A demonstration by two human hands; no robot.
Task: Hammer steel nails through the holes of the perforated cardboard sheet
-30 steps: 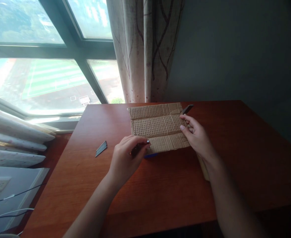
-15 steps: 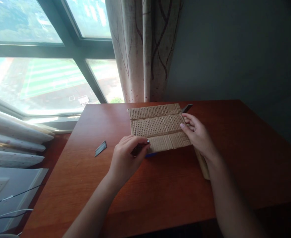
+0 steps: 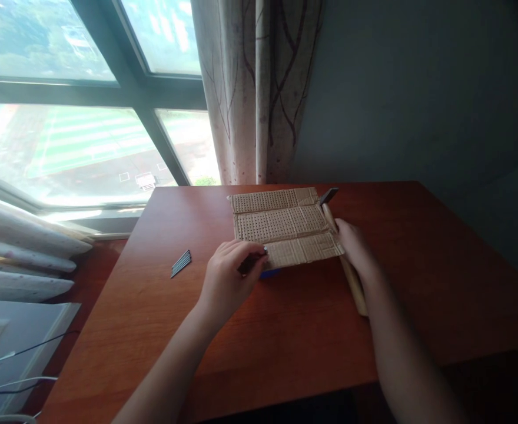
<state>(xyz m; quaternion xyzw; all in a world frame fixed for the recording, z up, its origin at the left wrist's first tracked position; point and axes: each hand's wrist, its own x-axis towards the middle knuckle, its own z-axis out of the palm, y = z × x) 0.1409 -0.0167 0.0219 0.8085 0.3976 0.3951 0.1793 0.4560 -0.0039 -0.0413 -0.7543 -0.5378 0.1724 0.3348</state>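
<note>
My left hand (image 3: pixel 235 271) pinches a nail, its small bright head (image 3: pixel 265 251) showing at the fingertips, over the near left part of a perforated cardboard sheet (image 3: pixel 303 253). The lower part of the nail is hidden by my fingers. A hammer (image 3: pixel 355 288) with a wooden handle and dark metal head lies along the sheet's right edge. My right hand (image 3: pixel 351 241) is at the handle's right side; its fingers are out of sight behind the handle and cardboard. A strip of blue (image 3: pixel 268 273) peeks out under the sheet's near edge.
Several nails (image 3: pixel 181 264) lie in a row on the brown wooden table (image 3: pixel 153 330), left of my left hand. Beyond the table stand a window and a curtain (image 3: pixel 236 118). Cables (image 3: pixel 25 350) run near a wall socket at the lower left.
My right hand has left the cardboard's right edge and moved slightly down and right, beside the hammer handle, uncovering more of it. My left hand stays pinched on the nail.
</note>
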